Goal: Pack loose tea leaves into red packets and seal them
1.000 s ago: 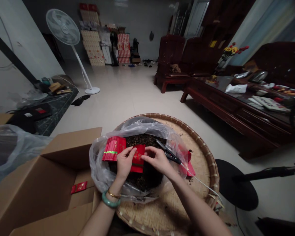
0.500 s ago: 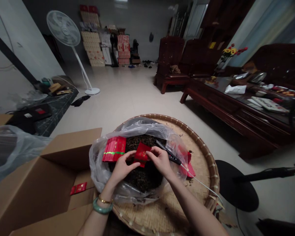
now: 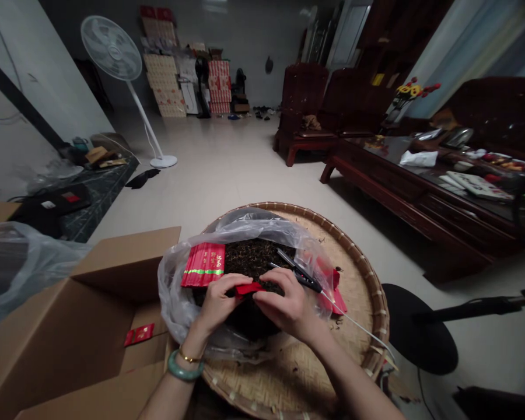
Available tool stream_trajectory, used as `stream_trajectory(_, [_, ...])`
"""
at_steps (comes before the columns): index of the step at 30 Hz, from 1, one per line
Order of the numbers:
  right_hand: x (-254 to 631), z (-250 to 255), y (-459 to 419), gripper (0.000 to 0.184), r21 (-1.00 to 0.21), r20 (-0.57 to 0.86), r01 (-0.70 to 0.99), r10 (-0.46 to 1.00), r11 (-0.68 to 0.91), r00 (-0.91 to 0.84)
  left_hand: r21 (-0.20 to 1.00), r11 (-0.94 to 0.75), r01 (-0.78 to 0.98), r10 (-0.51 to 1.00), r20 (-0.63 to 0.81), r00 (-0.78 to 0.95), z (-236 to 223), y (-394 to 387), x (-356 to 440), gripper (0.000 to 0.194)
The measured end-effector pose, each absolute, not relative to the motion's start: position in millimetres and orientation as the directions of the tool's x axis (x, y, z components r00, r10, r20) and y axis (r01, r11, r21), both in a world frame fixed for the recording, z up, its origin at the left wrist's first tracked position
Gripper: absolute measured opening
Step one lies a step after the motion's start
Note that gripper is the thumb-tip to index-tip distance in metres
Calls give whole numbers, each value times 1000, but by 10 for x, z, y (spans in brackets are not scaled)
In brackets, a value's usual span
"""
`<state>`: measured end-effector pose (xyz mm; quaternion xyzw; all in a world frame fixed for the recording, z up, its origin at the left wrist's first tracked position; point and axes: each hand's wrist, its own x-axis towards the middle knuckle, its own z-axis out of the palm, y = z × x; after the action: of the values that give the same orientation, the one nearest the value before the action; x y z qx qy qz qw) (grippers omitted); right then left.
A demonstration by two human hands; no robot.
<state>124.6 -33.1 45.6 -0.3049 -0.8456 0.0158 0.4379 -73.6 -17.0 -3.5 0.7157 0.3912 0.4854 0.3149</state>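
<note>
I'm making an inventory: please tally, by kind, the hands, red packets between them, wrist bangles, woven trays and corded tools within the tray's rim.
Hands: 2 (left hand, right hand)
Red packet between them: 1
Bangles: 2 (green bangle, gold bangle)
Woven tray: 1
Corded black tool: 1
Total: 7

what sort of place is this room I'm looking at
Most likely a home's living room, with part of it used for handwork. Dark wooden chairs and a long low table suggest the former; a woven tray bearing a plastic bag and red packets suggests the latter.
</note>
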Motion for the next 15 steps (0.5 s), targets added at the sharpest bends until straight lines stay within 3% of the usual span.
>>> stream_trajectory(7, [1231,507,-392,11,-220,615,567,564,794,-551,896,-334,293,939,289,186,-51,-208,-734,27])
stream_trajectory(12, [1227,514,-391,11,-207,599,565,560,799,-572,902,-308,302,947,261,188,-79,-214,-719,25])
stream_trajectory(15, [1211,495,-354,15,-222,592,594,591,773,-547,839,-416,351,909,375,181,-92,-234,-720,50])
